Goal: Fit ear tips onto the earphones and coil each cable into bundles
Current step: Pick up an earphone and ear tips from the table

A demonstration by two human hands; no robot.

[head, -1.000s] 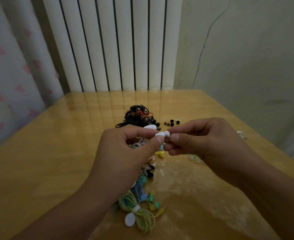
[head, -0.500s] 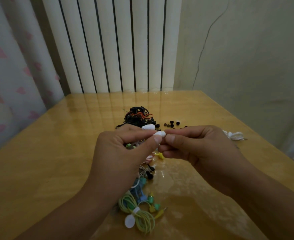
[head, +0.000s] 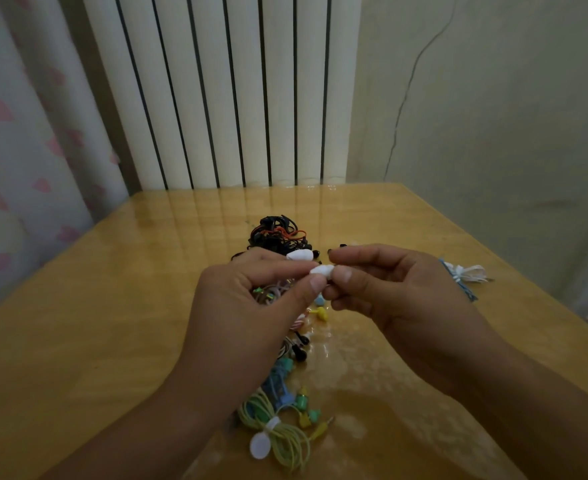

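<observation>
hands drift a bit up and left over the table compared to a second ago; the right hand now closes right up against the left hand, thumb tips touching at the white earbud; the white coiled bundle comes fully into view past the right wrist

table | tangled earphones behind hands | coiled bundle before | tied bundle right

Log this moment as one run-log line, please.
left hand: pinches white earbud | right hand: pinches its tip end | green coiled cable bundle: on wooden table
</observation>
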